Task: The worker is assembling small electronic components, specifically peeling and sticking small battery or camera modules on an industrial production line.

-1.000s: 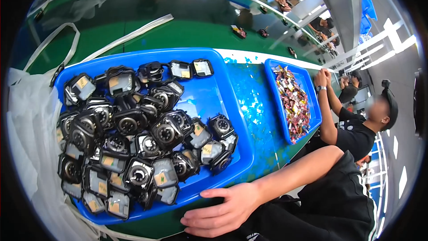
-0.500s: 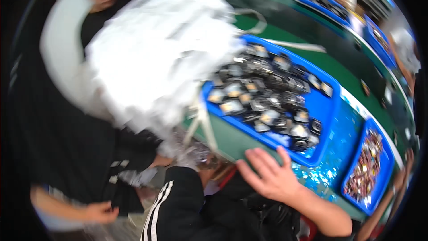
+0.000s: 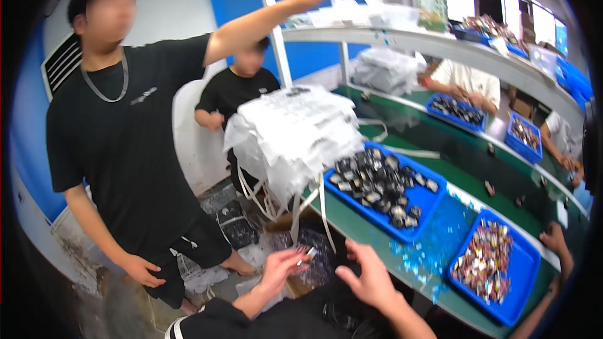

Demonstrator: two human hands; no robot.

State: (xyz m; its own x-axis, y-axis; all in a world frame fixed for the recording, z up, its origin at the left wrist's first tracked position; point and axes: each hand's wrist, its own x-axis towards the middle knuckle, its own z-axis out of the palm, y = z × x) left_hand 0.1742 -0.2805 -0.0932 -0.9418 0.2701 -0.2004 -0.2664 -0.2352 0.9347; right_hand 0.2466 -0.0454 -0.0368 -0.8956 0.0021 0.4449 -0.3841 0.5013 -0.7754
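Note:
My left hand [image 3: 281, 271] is closed in a pinch on a small shiny silver piece [image 3: 307, 255], too small to name. To its right, my right hand [image 3: 372, 277] is open, thumb and fingers apart with nothing between them. Both hands are low in front of me, just off the near edge of the green table. Beyond them a blue tray [image 3: 409, 236] holds many small black parts [image 3: 370, 179] with pale faces. A stack of white bags [image 3: 301, 125] with hanging straps stands at that tray's left. Under my hands is an open carton [image 3: 295, 238] with clear plastic-wrapped items.
At right, another blue tray [image 3: 526, 263] holds small pinkish metallic pieces. Blue flakes [image 3: 418, 263] lie between the trays. A person in black [image 3: 119, 132] stands at left, one arm reaching toward the white shelf [image 3: 402, 40]. Other people work across the green conveyor [image 3: 452, 144].
My view has swung up and left. My right hand has come off the first tray's near edge, and my left hand has come into view holding the small piece. The standing person's arm is raised.

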